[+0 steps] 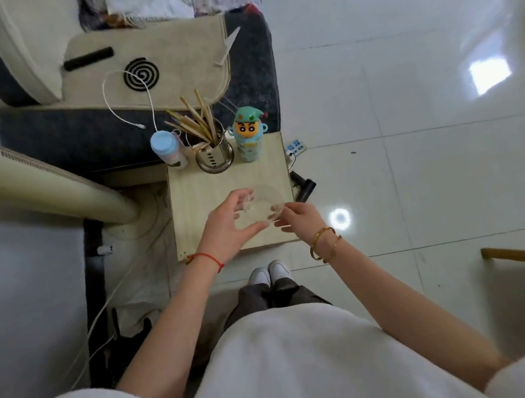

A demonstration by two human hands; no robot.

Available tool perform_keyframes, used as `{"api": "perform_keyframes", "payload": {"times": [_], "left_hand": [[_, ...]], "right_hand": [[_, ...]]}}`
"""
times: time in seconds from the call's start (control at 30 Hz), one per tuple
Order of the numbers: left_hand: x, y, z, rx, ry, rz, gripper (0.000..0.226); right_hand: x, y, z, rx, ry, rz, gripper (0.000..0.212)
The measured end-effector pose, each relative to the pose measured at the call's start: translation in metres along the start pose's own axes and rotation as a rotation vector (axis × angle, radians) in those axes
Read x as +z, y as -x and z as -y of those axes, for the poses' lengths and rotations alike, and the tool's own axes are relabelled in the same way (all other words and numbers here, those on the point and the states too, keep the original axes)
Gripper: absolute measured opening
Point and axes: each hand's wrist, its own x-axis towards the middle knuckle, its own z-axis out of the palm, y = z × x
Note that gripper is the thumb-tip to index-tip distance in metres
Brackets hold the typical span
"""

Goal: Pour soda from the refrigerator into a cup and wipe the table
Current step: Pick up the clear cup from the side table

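Cup (pixel 263 203) (clear) between both hands.

No text, label, brand name or number could be read anywhere in the view. The cartoon-figure bottle (pixel 247 136) at the back of the counter (pixel 194 209) carried a printed face and small patterns on its body, but no legible words. The blue-capped bottle (pixel 168 149) beside it showed no readable label, and the marks on the metal utensil holder (pixel 214 158) were slots, not letters. The power strip (pixel 295 147) on the floor was too small to make out any markings.
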Motion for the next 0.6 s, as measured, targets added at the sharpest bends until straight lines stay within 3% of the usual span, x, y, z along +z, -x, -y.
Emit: {"api": "perform_keyframes", "payload": {"times": [0.27, 0.6], "left_hand": [[0.010, 0.020, -0.054, 0.156, -0.057, 0.167, 0.067], [0.066, 0.045, -0.134, 0.407, -0.197, 0.547, 0.069]], "right_hand": [[-0.027, 0.067, -0.016, 0.026, -0.260, -0.191, 0.027], [-0.067, 0.167, -0.071, 0.009, -0.608, -0.520, 0.028]]}}
